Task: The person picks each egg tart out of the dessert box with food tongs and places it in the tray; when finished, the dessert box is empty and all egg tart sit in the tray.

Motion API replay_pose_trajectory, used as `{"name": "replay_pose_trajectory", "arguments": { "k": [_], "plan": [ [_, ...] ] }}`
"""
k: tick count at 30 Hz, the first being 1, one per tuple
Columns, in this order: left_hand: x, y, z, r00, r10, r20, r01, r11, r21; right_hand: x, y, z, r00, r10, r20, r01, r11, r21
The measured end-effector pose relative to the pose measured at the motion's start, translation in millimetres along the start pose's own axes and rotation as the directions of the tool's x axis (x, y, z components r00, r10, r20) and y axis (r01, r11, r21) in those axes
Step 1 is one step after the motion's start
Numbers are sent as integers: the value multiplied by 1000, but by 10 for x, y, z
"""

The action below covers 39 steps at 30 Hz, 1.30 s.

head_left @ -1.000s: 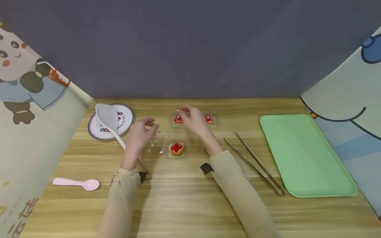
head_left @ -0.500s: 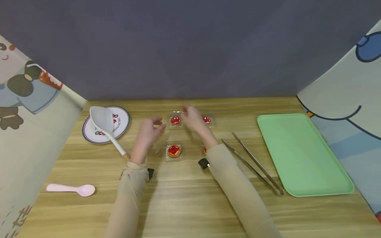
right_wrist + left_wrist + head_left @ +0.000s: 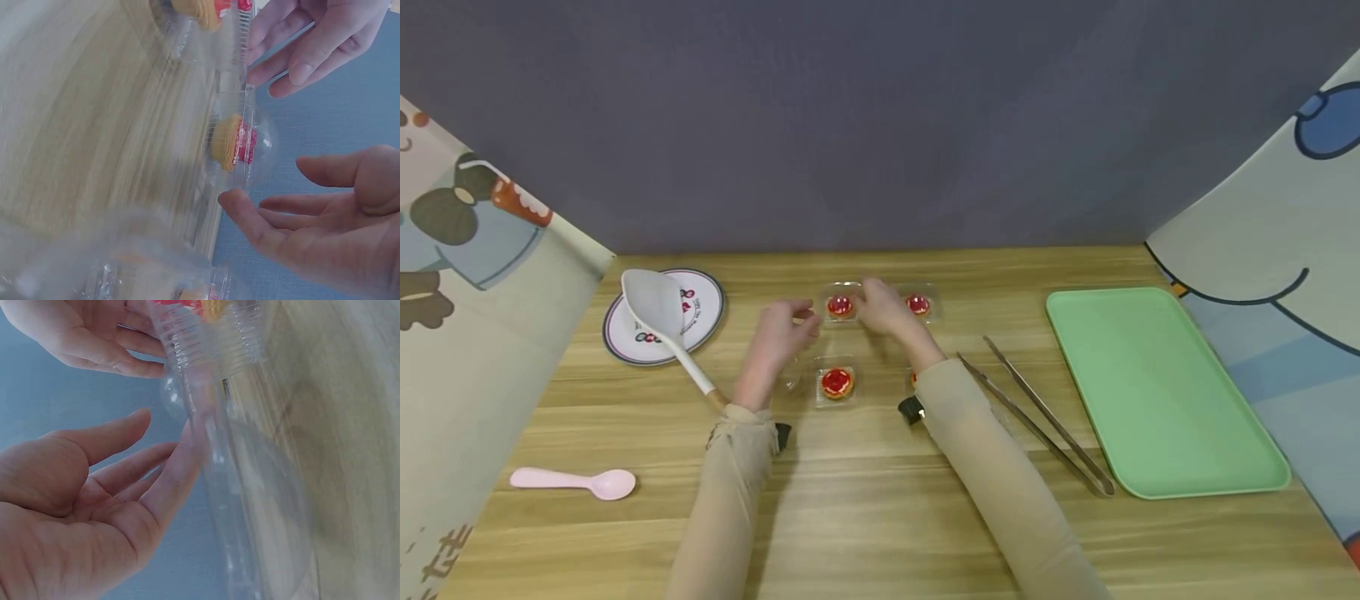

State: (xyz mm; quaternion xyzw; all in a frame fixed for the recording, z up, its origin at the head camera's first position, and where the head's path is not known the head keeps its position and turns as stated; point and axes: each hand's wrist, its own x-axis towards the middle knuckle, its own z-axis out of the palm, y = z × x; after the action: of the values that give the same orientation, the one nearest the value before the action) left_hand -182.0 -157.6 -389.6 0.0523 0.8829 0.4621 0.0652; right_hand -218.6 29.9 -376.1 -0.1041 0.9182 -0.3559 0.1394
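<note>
So the closed clear box (image 3: pixel 840 306) with the little red-topped tart inside is sitting on the wooden surface (image 3: pixel 865 517), pretty much mid-frame, a touch left of center. The right hand (image 3: pixel 887 312) is right at its right side and the left hand (image 3: pixel 780 336) is near its left side. Neither is pinching anything: in both wrist views the thumb stands well away from loosely spread fingers. The right index fingertip overlaps the box's edge in the right wrist view, but I can't tell if it's really touching.

What could go wrong, imo: the box is probably super light, so pushing from one side only could skid or spin it, maybe into the neighboring box (image 3: pixel 918 305) on its right. Squeezing the thin dome could dent it or pop it open. Also, the left hand reaches past the raised clear lid (image 3: pixel 269 506) of the open box (image 3: pixel 837 383) (so easy to miss, it's see-through), and snagging that could drag the open box and its uncovered tart along.

Orientation: dome up off the surface, which reads as pointing right in the right wrist view. From above it looks roughly square, so no obvious long axis; its sides sit about level with the frame edges.
</note>
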Motion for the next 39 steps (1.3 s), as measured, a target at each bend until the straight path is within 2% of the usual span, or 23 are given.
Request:
{"name": "replay_pose_trajectory", "arguments": {
  "k": [8, 13, 22, 30, 39],
  "plan": [
    [19, 1, 26, 1000, -28, 4, 28, 1000, -6, -4, 13, 8, 1000, -16, 17, 17, 998, -59],
    [25, -11, 26, 999, -47, 8, 46, 999, 3, 6, 55, 23, 1000, -24, 19, 25, 998, -50],
    [44, -32, 58, 998, -47, 29, 45, 997, 69, 57, 102, 73, 999, -19, 48, 22, 998, -56],
    [48, -50, 96, 998, -62, 30, 61, 998, 27, 67, 90, 87, 999, -13, 42, 17, 995, -97],
    [59, -66, 113, 992, -122, 41, 123, 992, -40, 59, 118, 113, 1000, -7, -7, 7, 999, -50]
  ]
}}
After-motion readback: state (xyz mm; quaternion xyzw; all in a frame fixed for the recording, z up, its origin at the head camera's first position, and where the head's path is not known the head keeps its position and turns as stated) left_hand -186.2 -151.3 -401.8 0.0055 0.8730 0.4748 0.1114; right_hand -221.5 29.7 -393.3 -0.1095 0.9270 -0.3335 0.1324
